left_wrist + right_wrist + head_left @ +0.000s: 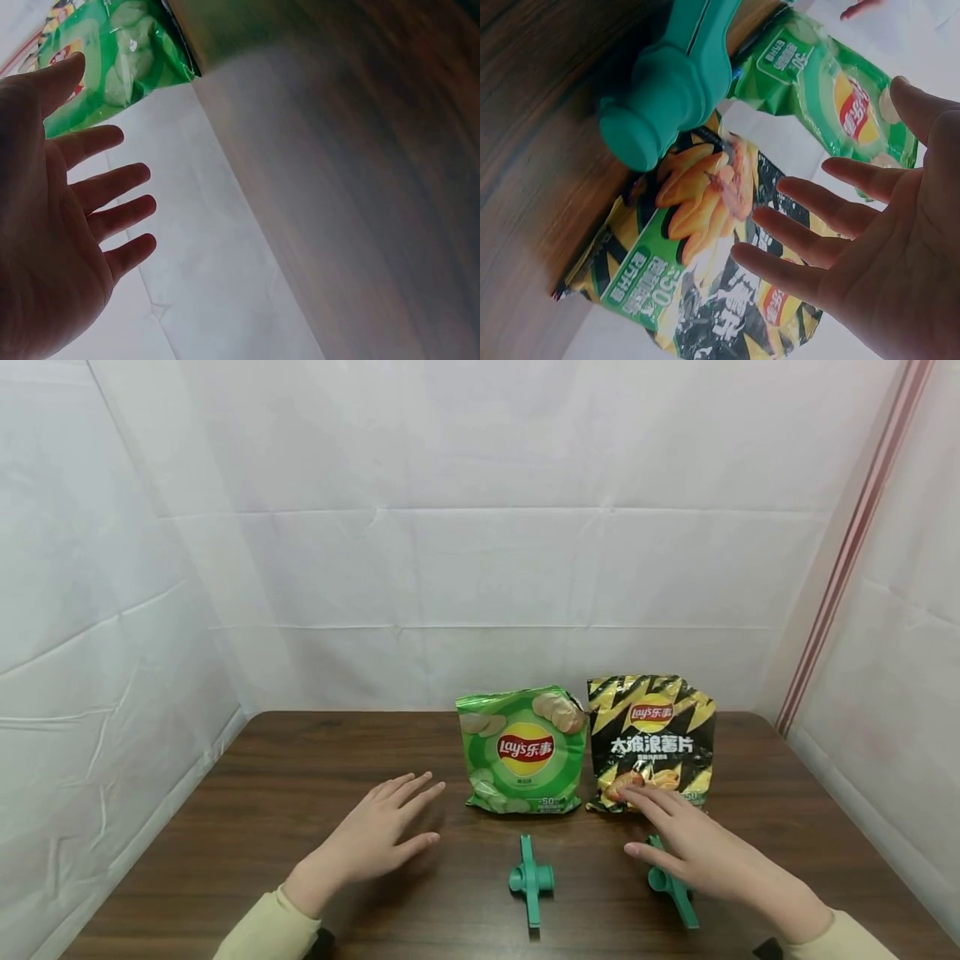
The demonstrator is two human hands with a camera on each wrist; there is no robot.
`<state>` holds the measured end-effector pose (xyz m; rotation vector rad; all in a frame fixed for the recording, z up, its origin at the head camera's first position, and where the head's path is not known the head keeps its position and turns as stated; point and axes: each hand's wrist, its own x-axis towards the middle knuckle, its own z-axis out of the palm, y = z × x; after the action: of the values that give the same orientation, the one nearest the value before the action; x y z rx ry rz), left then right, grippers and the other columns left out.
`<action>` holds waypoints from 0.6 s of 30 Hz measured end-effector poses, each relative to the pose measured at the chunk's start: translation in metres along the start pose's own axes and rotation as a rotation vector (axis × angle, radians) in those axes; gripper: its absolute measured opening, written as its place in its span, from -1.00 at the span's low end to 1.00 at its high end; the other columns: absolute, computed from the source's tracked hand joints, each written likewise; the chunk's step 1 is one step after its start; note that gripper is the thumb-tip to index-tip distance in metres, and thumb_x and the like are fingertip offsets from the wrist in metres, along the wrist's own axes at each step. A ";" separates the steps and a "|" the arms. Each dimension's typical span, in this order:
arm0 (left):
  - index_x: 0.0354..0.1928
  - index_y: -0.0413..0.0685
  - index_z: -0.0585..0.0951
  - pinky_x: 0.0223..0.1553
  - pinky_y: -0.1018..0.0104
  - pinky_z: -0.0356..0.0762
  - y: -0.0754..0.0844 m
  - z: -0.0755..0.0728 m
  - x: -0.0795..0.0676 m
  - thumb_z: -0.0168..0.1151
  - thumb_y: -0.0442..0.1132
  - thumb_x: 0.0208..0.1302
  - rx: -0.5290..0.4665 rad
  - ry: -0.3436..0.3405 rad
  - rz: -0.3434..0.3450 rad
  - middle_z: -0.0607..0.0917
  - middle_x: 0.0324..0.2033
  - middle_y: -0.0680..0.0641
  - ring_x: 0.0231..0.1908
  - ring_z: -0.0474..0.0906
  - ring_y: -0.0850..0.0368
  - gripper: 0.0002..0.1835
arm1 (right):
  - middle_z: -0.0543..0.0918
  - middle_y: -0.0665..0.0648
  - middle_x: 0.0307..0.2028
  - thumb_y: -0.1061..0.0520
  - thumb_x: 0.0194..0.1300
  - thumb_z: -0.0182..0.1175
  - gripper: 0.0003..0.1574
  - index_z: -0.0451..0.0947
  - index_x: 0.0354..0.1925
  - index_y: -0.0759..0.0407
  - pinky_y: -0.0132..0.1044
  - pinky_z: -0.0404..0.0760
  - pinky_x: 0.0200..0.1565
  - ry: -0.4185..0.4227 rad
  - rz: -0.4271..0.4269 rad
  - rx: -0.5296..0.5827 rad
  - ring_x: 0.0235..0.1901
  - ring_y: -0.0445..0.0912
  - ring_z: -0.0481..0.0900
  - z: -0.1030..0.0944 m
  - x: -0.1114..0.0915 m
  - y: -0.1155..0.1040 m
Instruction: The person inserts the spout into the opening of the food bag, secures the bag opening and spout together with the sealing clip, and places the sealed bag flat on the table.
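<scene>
"On the table (300,768), where are the two clips?"

"The left clip (531,880) lies in front of the green chip bag (522,789). The right clip (682,903) lies before the black-and-yellow chip bag (651,739), partly covered in the head view by the right hand (701,852)."

"And the bags?"

"Upright, side by side, printed fronts toward the person."

"Does that hand have hold of anything?"

"Nothing. Its fingers are extended and spread, the tips in front of the black-and-yellow bag; whether they touch the clip below, I can't tell."

"The left hand (378,831)?"

"Also spread wide, gripping nothing, over the table to the left of the green bag and apart from it."

"Farther out?"

"Pale sleeves (272,928) at the wrists, then white sheets (495,568) behind and at both sides."
</scene>
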<state>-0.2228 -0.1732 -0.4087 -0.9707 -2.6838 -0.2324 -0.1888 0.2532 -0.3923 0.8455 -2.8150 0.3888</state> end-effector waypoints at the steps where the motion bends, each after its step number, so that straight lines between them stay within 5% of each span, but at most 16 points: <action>1: 0.39 0.07 0.30 0.27 -0.12 0.23 0.001 0.000 0.000 0.10 0.15 0.31 0.001 -0.004 0.002 0.36 0.33 -0.15 0.32 0.27 -0.17 -0.34 | 0.36 0.15 0.29 -0.29 0.32 0.07 -0.18 0.18 0.41 -0.01 0.12 0.43 0.13 -0.004 0.003 0.002 0.28 0.13 0.32 0.001 0.001 -0.001; 18: 0.41 0.10 0.27 0.29 -0.11 0.21 0.012 -0.001 0.007 0.08 0.16 0.32 -0.030 -0.057 0.034 0.33 0.36 -0.10 0.34 0.25 -0.14 -0.33 | 0.33 0.01 0.30 -0.42 0.30 -0.05 -0.16 0.16 0.41 -0.13 0.05 0.40 0.17 -0.109 0.005 0.071 0.30 0.02 0.30 0.011 0.009 -0.013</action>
<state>-0.2203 -0.1600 -0.4049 -1.0458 -2.7200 -0.2419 -0.1898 0.2348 -0.3985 0.9007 -2.9187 0.4589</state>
